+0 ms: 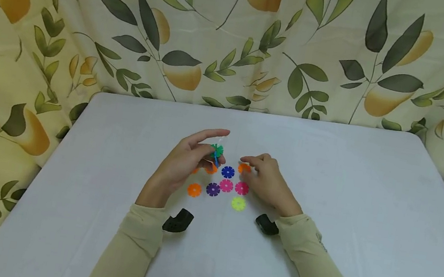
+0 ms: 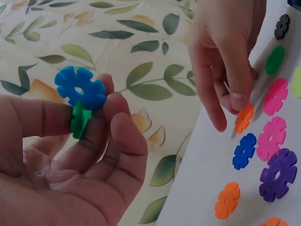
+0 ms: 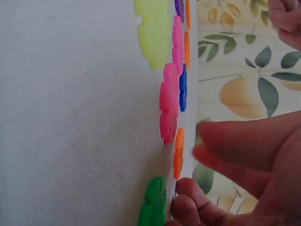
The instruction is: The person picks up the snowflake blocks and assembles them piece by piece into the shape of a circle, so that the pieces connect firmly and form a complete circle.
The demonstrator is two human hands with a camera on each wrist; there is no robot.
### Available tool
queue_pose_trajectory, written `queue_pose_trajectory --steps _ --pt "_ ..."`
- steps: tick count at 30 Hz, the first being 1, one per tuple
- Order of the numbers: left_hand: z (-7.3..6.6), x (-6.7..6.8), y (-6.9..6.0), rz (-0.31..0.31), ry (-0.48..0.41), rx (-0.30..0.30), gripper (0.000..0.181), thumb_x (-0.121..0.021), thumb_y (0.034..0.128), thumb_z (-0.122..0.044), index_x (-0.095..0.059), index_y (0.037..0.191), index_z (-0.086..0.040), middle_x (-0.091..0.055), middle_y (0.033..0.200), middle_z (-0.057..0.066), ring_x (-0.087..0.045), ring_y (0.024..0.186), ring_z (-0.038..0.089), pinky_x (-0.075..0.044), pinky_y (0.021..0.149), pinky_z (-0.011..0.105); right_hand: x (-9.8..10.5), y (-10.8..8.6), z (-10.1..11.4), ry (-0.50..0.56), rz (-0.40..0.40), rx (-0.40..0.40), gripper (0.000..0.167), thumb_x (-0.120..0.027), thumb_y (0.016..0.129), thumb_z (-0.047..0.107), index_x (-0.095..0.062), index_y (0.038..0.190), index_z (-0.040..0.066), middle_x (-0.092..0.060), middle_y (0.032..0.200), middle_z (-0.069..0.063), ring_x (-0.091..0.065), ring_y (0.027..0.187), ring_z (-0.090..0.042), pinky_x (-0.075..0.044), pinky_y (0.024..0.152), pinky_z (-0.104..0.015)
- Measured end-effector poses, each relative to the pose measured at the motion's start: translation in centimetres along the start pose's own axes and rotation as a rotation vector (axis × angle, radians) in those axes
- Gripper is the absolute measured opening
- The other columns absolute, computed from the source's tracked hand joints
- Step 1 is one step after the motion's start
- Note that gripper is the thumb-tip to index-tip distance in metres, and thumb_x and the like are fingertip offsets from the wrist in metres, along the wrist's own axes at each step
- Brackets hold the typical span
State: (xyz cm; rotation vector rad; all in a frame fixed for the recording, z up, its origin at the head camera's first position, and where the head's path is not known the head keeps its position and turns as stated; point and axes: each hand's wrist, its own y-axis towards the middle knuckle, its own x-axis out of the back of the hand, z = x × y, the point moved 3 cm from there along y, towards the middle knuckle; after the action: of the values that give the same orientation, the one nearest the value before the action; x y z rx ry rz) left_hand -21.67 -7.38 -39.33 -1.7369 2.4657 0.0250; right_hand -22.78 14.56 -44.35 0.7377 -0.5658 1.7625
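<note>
My left hand (image 1: 176, 165) pinches a joined pair of notched plastic flower discs above the table. In the left wrist view, a blue disc (image 2: 75, 89) slots crosswise into a green disc (image 2: 80, 123) between thumb and fingers. My right hand (image 1: 269, 184) is low over the table, its fingers around an orange disc (image 1: 245, 168). The right wrist view has thumb and forefinger apart and beside that orange disc (image 3: 178, 153), gripping nothing, with the other fingertips down at the table surface. Pink (image 1: 242, 188) and blue (image 1: 227, 172) discs lie beside it.
Purple (image 1: 213, 189), yellow-green (image 1: 239, 203) and more orange discs (image 1: 194, 190) lie flat between the hands. Green (image 2: 275, 60) and black discs (image 2: 282, 27) lie near the right hand. Black wrist devices (image 1: 178, 221) sit by both forearms. A leaf-patterned curtain (image 1: 237, 39) borders the white table (image 1: 351, 178).
</note>
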Motion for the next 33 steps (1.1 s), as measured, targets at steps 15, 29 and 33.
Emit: queue_pose_trajectory --steps 15,29,33 --pt "0.8 -0.9 0.4 -0.028 -0.045 -0.025 0.033 -0.06 0.1126 -0.022 -0.069 0.14 -0.005 -0.066 0.079 0.005 -0.069 0.078 0.02 -0.059 0.084 0.028 0.1 0.2 -0.9 -0.015 0.022 -0.009 0.019 -0.071 0.096 0.0 -0.065 0.113 -0.004 -0.058 0.108 -0.019 -0.054 0.105 -0.036 -0.051 0.092 -0.05" --pt "1.6 -1.9 0.8 0.065 -0.128 0.021 0.035 -0.057 0.1122 -0.011 -0.061 0.14 0.009 -0.066 0.096 0.004 -0.064 0.086 0.018 -0.056 0.093 0.03 2.9 -0.5 -0.4 0.131 -0.136 0.024 0.013 -0.071 0.098 -0.002 -0.071 0.111 -0.001 -0.072 0.099 -0.013 -0.065 0.087 -0.029 -0.056 0.081 -0.041" --pt "1.7 -2.0 0.8 0.063 -0.133 0.029 0.036 -0.055 0.1133 -0.012 -0.06 0.141 0.009 -0.066 0.097 0.004 -0.062 0.087 0.019 -0.055 0.09 0.03 3.5 -0.7 0.3 0.232 -0.163 0.006 0.015 -0.067 0.101 -0.003 -0.071 0.115 -0.001 -0.072 0.101 -0.015 -0.069 0.082 -0.033 -0.057 0.075 -0.033"
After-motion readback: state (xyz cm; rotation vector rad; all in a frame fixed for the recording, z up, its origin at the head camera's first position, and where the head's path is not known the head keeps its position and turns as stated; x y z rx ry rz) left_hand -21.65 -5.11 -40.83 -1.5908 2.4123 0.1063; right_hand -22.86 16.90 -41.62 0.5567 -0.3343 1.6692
